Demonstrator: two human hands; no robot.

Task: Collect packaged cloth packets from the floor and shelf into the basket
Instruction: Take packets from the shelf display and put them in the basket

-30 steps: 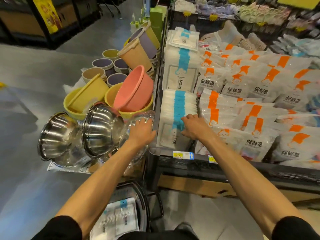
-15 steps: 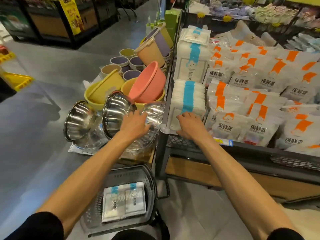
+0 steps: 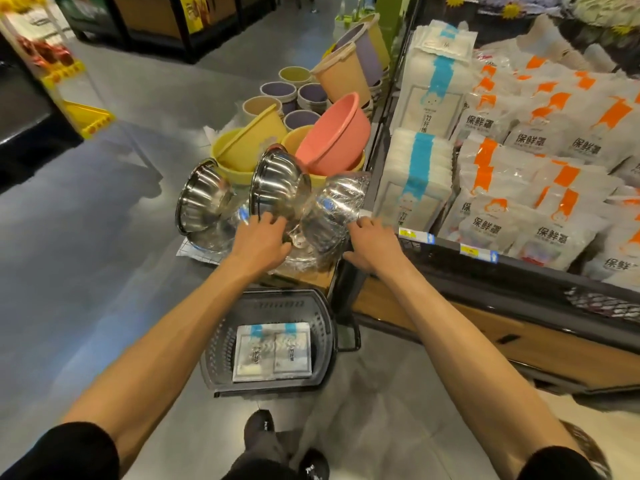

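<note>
Reaching forward over the basket (image 3: 323, 308), I am holding both hands out empty. My left hand (image 3: 259, 242) is hovering with its fingers spread and relaxed over the plastic-wrapped bowls (image 3: 332, 209), its fingertips lying at the rim of a tilted steel bowl (image 3: 280, 183). Whether they are actually touching it I cannot tell. My right hand (image 3: 372, 244) is stretching out flat, fingers straight and gripping nothing. Its tips are reaching the front corner of the shelf (image 3: 519, 271), just beside the wrapped bowls.

Two cloth packets (image 3: 273, 351) with blue bands are lying flat side by side in the dark basket. The basket is sitting on the floor (image 3: 86, 271) below my forearms, close to the foot of the shelf. A near stack (image 3: 414, 178) of more such packets is standing at the left end of the shelf, just past my right fingertips, and a far stack (image 3: 433, 91) is standing behind it. Orange-labelled bags (image 3: 526, 206) are filling the shelf to the right. Beyond the bowls, a pink basin (image 3: 332, 133) is leaning in yellow basins (image 3: 242, 147), with buckets (image 3: 341, 76) standing behind.
</note>
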